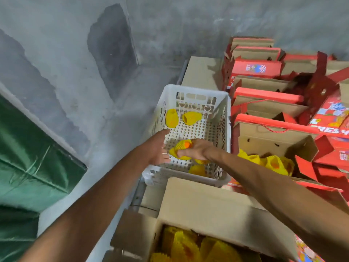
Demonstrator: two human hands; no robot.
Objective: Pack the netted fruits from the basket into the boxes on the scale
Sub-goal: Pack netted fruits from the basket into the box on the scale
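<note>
Gripping a netted fruit [181,149] over the middle of the white basket [227,118], our right hand [196,149] had its fingers curled round the yellow net, with the orange skin showing at the top end. Our right arm reached in from the lower right, crossing above the near box [204,207]. Our left hand [157,148] was just beside the fruit, palm turned toward it and fingers straight and loose, holding nothing; its arm stretched in from the lower left over the basket's near left corner. Two more netted fruits [172,118] lay at the far end of the basket floor, and others sat partly hidden under our right wrist by the near wall. The near box below us held many yellow nets packed together. To the right of the basket, an open brown and red box [273,146] also held netted fruits. Beyond it stood a crowd of red boxes [268,99] with flaps up. A green sheet [28,157] lay at the left on the grey floor [75,82].
</note>
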